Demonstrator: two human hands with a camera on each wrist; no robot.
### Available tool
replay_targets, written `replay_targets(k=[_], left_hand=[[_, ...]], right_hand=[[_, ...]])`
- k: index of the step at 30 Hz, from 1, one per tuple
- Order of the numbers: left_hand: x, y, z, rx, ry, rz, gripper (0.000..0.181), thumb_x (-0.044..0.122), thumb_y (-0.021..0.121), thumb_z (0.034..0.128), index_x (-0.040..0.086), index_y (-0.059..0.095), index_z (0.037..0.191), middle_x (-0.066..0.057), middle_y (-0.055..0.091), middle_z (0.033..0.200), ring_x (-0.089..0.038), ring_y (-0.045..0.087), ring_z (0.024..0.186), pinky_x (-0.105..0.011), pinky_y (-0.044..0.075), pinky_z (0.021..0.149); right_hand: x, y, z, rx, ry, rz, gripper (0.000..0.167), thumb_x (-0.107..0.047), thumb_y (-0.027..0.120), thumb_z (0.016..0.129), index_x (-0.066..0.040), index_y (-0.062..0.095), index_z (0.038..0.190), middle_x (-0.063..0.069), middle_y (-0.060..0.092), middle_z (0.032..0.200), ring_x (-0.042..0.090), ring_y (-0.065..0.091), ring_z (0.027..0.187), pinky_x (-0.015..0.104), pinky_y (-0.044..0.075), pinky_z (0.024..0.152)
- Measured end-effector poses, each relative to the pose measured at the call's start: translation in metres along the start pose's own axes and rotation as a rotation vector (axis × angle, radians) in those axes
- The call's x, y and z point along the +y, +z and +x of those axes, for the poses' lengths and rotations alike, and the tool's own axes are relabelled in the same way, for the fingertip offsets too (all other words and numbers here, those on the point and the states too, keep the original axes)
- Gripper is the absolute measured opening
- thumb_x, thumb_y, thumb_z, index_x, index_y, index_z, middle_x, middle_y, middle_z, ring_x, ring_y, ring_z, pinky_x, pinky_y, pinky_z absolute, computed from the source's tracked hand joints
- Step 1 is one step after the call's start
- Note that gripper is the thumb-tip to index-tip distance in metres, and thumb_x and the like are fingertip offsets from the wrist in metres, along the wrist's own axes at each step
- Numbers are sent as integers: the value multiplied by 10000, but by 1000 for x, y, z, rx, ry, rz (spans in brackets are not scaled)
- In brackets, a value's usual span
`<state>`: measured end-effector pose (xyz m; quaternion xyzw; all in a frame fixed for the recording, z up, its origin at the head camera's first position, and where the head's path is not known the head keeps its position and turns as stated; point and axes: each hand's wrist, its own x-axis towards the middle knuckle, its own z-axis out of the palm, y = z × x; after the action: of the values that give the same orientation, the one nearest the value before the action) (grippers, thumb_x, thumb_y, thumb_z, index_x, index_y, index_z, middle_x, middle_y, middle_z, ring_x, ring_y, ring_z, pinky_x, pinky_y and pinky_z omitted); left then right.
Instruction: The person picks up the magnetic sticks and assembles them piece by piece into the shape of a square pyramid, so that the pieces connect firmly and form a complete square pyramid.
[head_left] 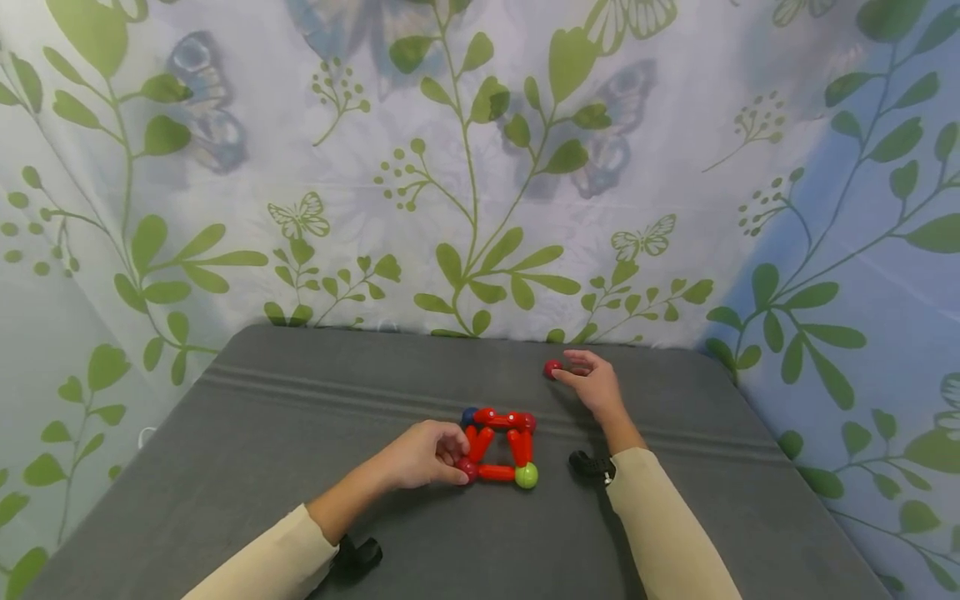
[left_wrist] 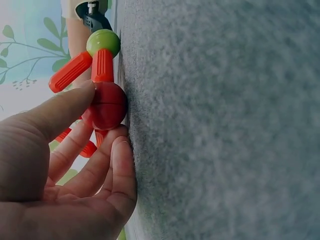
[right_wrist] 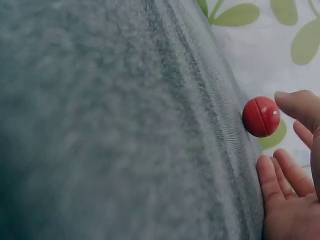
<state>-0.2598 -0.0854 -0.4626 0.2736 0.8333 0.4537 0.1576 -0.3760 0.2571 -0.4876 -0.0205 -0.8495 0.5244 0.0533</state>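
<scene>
A square of red rods [head_left: 497,472] with balls at its corners lies on the grey table. Its corners carry a dark blue ball, a green ball [head_left: 527,476] and two red balls; more red rods slant up from the near corners. My left hand [head_left: 423,454] pinches the near-left red ball [left_wrist: 106,106] between thumb and fingers. Farther back on the table is a loose red ball [right_wrist: 261,116]. My right hand [head_left: 595,385] is beside it, its fingers spread around the right side and its thumb very near the ball; whether they touch is unclear.
The grey cloth-covered table [head_left: 300,400] has a ridged band across it and ends at a leaf-patterned curtain [head_left: 480,208]. Black wrist devices [head_left: 588,465] sit below both wrists, close to the tabletop.
</scene>
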Motion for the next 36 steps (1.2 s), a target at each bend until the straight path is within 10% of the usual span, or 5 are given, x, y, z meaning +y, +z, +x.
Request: replay_targets(k=[36], left_hand=[[-5,0,0,-1,-26,-32,217,85,859,814,115,698,956,8,698,880,-160,634,811,-243,531,708]], right_hand=[[5,10,5,-1,3,-59,457,-236,827,883,-101,688,1298,151,700,1289,286,642,1159,363,548,932]])
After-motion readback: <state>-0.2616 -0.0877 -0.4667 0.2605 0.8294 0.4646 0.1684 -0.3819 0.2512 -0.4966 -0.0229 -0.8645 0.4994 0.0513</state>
